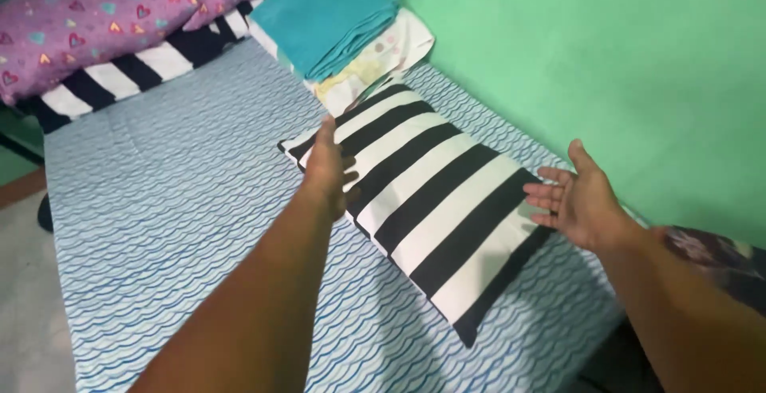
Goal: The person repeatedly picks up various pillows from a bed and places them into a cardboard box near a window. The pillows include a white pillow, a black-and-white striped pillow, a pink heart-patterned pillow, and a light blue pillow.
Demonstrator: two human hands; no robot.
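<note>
Reaching with both hands spread and empty, left hand (329, 165) and right hand (581, 197) flank the black-and-white striped fabric pillow (423, 193) lying on the blue wave-patterned bedsheet (175, 225) (near the green wall (622, 58)); closing on its edges seems next.

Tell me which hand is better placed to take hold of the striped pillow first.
Probably the left hand: it already lies on the long edge of the black and white striped pillow. The right hand is open, palm up, beside the far edge, seemingly not touching.
</note>
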